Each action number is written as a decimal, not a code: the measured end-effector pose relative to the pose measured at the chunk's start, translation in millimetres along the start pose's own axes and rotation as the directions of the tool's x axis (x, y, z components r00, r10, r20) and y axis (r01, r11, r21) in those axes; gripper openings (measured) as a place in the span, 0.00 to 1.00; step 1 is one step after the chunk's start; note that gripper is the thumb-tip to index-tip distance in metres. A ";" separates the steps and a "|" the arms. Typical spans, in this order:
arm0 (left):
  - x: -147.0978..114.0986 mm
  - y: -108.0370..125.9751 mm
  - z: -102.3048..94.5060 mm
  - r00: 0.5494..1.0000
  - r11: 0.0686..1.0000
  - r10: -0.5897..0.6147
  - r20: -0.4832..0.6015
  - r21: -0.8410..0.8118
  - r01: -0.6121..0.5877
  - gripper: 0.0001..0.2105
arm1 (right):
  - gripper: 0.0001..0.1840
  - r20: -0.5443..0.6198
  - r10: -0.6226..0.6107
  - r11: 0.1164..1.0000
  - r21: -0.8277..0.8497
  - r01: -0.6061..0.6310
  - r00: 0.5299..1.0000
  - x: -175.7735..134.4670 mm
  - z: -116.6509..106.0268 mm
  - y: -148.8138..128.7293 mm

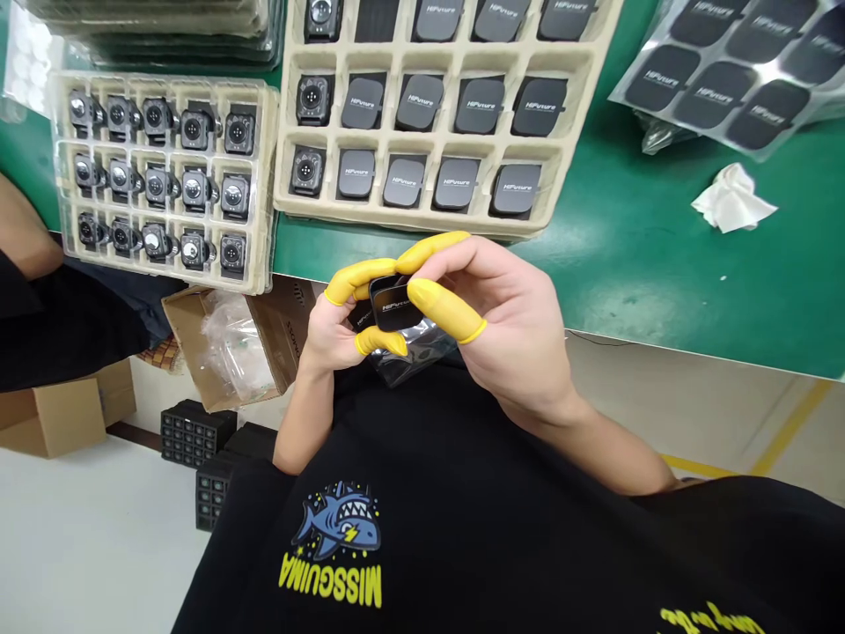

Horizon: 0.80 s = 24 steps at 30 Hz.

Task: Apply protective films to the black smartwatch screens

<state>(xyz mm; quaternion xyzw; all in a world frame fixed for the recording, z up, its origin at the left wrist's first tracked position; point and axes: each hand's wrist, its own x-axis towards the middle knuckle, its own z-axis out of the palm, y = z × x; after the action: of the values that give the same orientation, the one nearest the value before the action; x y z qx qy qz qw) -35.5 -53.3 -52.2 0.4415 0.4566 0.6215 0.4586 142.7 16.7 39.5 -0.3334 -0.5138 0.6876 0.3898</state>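
Observation:
A black square smartwatch (394, 308) with a HiFuture label on its face is held above the table's front edge. My left hand (330, 330), in yellow finger cots, closes round its left side. Below the watch, a glossy plastic sheet (415, 350) with a dark HiFuture film also sits in that hand. My right hand (518, 321) has its yellow-capped thumb and index finger pinched at the watch's right and upper edge. Whether those fingertips grip the watch body or only a film on it is hidden. Beyond my hands, a tray (422, 218) carries watches, most with HiFuture films.
Left of it stands another tray (269, 202) of face-down watches, with stacked trays (178, 35) behind. Film sheets (719, 88) and a crumpled tissue (732, 199) lie on the green table (647, 255). An open carton (264, 343) is below, near another person's arm (26, 229).

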 end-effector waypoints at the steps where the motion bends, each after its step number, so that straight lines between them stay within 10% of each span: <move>1: -0.3 -0.3 -0.4 1.000 1.000 0.009 0.008 0.006 -0.009 0.42 | 0.11 -0.001 0.005 1.000 0.006 -0.005 1.000 0.1 -0.2 0.2; 16: 2.0 6.4 -0.8 0.975 0.971 0.211 0.072 0.098 -0.217 0.38 | 0.05 0.033 0.013 1.000 -0.026 -0.012 0.999 -0.8 -1.1 1.3; 24: -5.9 10.9 -3.5 0.990 0.983 0.120 0.069 0.130 -0.128 0.35 | 0.12 0.053 -0.315 0.766 -0.575 0.287 0.948 -5.1 -5.3 8.4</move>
<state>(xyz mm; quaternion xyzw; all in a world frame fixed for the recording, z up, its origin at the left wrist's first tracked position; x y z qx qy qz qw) -39.6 -61.4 -43.1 0.5176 0.4548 0.6032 0.4018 148.0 13.2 30.3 -0.3649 -0.7348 0.4205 0.3875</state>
